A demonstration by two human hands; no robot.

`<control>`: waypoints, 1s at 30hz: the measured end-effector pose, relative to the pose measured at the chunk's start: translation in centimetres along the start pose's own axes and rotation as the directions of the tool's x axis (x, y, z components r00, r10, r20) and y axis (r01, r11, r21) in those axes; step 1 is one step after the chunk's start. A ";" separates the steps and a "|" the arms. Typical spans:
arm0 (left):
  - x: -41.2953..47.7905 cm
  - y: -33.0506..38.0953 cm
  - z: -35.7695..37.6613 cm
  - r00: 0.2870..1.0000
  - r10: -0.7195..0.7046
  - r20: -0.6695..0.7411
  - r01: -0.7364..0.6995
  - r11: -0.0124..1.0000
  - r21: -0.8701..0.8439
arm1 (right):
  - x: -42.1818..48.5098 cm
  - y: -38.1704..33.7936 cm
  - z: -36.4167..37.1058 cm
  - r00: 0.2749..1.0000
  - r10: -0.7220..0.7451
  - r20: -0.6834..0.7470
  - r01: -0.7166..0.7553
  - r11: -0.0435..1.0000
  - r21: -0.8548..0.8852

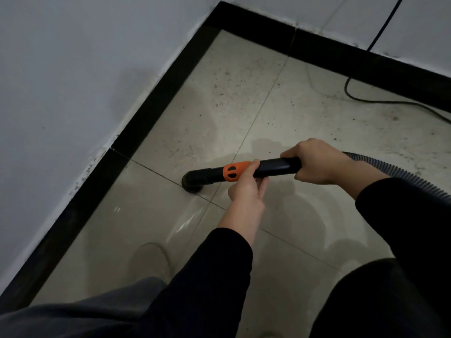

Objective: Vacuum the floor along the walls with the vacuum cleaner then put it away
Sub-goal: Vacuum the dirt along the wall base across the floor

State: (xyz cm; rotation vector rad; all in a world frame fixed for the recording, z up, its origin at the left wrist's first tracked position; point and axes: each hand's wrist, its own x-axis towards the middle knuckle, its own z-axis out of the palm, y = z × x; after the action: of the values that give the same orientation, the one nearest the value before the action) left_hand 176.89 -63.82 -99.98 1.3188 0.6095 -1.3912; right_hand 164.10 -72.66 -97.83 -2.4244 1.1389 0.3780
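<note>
vacuum tube [275,168] held w/ both hands: left hand [246,189] grip wraps it at the orange collar [235,170], right hand [317,164] grip clenched round its rear end. nozzle [192,182] on floor [231,98], near the black baseboard [146,113]; hose [395,172] trails away from baseboard.

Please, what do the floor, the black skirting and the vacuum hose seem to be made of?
Floor: likely glazed ceramic tile, glossy, with grout lines and reflections. Skirting: probably polished black tile, jointed in segments. Hose: seemingly flexible grey plastic, ribbed along its length.
</note>
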 end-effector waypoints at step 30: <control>1.1 -0.9 5.0 0.983 0.009 0.185 -0.044 0.982 0.185 | -2.4 2.8 -1.1 0.957 0.246 -0.153 -0.246 0.969 0.023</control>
State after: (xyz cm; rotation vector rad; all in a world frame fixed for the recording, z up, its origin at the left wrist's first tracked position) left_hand 174.42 -68.42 -99.92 1.3221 0.3407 -1.5579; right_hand 160.46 -73.22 -96.66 -2.3464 1.5153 0.2657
